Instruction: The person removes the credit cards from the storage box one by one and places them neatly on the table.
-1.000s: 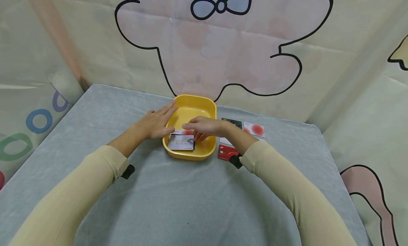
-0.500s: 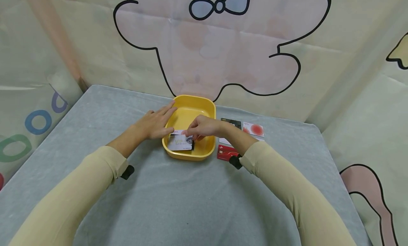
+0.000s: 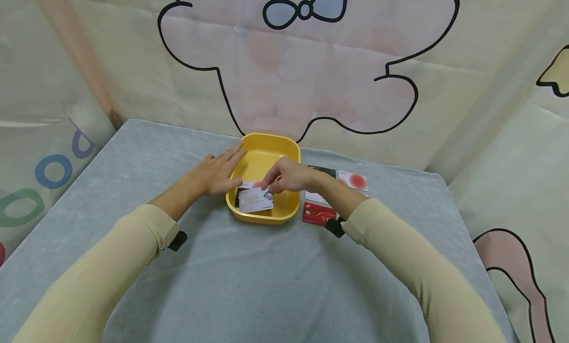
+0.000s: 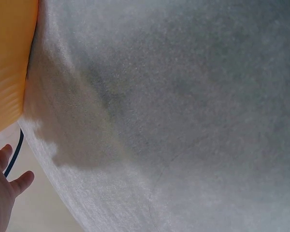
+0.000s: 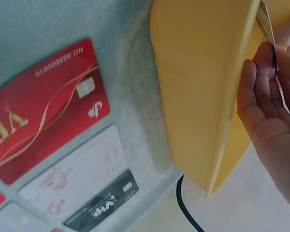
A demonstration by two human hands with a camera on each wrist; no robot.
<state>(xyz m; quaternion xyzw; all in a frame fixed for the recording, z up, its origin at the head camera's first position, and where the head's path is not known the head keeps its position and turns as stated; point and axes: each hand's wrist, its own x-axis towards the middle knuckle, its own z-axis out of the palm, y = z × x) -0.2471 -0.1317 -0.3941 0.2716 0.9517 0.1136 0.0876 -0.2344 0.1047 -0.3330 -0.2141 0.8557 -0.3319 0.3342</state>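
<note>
My right hand [image 3: 289, 176] pinches a white VIP card [image 3: 256, 201] by its upper right corner, over the near part of a yellow tray [image 3: 266, 155]. Under that card, a dark card [image 3: 237, 197] and a white card with a red pattern [image 3: 249, 184] partly show in the tray. My left hand [image 3: 215, 172] lies with spread fingers on the tray's left rim. In the right wrist view the thumb and fingers hold the card [image 5: 267, 24] almost edge-on, just inside the tray wall. Only some left fingertips [image 4: 21, 182] appear in the left wrist view.
Right of the tray, several cards lie in rows: a red VIP card [image 5: 63, 106], a white VIP card [image 5: 79, 174], a black VIP card [image 5: 106, 205] and a white card with red circles [image 3: 354, 180]. Grey-blue cloth [image 3: 258, 284] covers the table; a printed backdrop [image 3: 311, 86] hangs behind.
My right hand has closed finger and thumb on the white VIP card and drawn it slightly right, tilting it and uncovering the dark card's left end. The left hand has stayed put.
</note>
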